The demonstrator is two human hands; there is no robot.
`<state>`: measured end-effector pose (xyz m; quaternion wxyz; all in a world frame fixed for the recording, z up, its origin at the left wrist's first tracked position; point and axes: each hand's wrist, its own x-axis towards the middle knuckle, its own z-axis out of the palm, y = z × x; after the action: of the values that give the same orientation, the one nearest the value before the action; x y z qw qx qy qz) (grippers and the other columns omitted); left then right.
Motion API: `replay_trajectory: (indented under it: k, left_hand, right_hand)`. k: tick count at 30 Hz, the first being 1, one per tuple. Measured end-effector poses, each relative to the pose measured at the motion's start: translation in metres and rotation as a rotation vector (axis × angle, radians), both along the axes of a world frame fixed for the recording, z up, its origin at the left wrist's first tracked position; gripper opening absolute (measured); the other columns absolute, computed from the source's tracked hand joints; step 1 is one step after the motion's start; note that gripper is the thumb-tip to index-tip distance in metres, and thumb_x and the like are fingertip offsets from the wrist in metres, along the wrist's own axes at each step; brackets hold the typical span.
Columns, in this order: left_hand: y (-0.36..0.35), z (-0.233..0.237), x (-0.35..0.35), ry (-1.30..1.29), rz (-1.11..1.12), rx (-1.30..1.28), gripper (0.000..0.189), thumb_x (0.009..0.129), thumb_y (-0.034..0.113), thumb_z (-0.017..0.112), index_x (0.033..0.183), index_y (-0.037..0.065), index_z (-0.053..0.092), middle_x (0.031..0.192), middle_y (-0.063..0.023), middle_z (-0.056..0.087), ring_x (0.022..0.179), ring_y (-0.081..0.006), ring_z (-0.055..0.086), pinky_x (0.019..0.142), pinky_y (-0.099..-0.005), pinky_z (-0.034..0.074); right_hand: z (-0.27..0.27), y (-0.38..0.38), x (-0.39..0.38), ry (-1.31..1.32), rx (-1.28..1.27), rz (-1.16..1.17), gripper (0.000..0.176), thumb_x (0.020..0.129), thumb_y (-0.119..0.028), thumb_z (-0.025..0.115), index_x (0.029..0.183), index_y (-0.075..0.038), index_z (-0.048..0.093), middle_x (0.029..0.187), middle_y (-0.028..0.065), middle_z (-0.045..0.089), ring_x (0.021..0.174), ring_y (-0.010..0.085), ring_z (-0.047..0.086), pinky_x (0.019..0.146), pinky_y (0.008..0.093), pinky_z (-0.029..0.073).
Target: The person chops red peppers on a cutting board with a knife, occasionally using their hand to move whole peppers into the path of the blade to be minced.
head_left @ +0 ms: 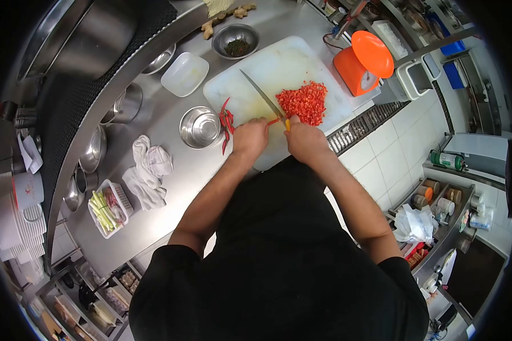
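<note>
My right hand [308,140] is closed round the yellow handle of a kitchen knife [260,92], whose long blade points up and left over the white cutting board [290,54]. Pinched in the fingers of my left hand [251,138] is a red chili pepper [273,121], its end reaching toward the knife near the handle. A heap of chopped red chili [303,102] lies on the board just beyond my right hand. Several whole red chilies [227,120] rest at the board's left edge, beside my left hand.
An empty-looking steel bowl [200,127] stands left of the board, near a white dish [185,74]. Behind is a bowl [235,41] with dark green bits. An orange scale [355,69] stands right. A cloth [147,172] and a vegetable basket [109,209] lie left.
</note>
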<state>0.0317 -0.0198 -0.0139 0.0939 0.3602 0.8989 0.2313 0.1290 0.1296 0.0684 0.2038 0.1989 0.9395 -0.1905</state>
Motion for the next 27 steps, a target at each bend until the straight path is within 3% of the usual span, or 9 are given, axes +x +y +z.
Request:
replay_trajectory:
  k: [5,13,17,25,27]
  left_hand:
    - [0.0,-0.001,0.003,-0.027,0.021,0.056,0.012,0.093,0.017,0.067,0.09,0.006,0.07,0.089,-0.0174,0.073,0.081,-0.0405,0.071,0.073,-0.0526,0.057]
    - [-0.001,0.001,0.004,-0.082,0.054,0.092,0.011,0.091,0.015,0.068,0.093,0.005,0.072,0.089,-0.0186,0.073,0.082,-0.0407,0.071,0.076,-0.0516,0.057]
    - [0.001,0.001,0.003,-0.114,0.053,0.058,0.012,0.09,0.016,0.069,0.094,0.004,0.072,0.09,-0.0191,0.073,0.083,-0.0409,0.071,0.077,-0.0519,0.057]
    - [0.002,-0.004,0.0,-0.084,0.047,0.105,0.011,0.091,0.014,0.068,0.093,0.004,0.071,0.091,-0.0196,0.073,0.083,-0.0417,0.071,0.076,-0.0522,0.057]
    - [0.003,-0.006,0.0,-0.1,0.058,0.112,0.01,0.091,0.014,0.068,0.092,0.004,0.071,0.091,-0.0199,0.073,0.084,-0.0417,0.071,0.077,-0.0522,0.057]
  right_hand:
    - [-0.02,-0.01,0.003,0.002,0.026,-0.027,0.035,0.104,-0.026,0.057,0.119,0.004,0.05,0.095,0.0244,0.075,0.092,0.0403,0.076,0.081,0.049,0.06]
    - [-0.003,-0.005,0.001,0.013,0.022,0.032,0.034,0.104,-0.026,0.058,0.117,0.004,0.05,0.094,0.0235,0.075,0.093,0.0397,0.076,0.079,0.0491,0.061]
    - [-0.03,-0.01,-0.001,0.029,0.039,-0.019,0.034,0.103,-0.026,0.059,0.117,0.005,0.051,0.095,0.0239,0.075,0.093,0.0392,0.076,0.08,0.0483,0.06]
    - [0.001,-0.008,-0.003,-0.017,0.027,0.02,0.037,0.104,-0.027,0.058,0.119,0.005,0.05,0.095,0.0247,0.075,0.092,0.0394,0.077,0.08,0.0498,0.06]
    - [-0.017,-0.013,-0.005,0.005,0.038,-0.011,0.037,0.104,-0.028,0.058,0.12,0.005,0.05,0.096,0.0248,0.075,0.092,0.0393,0.077,0.081,0.0491,0.06]
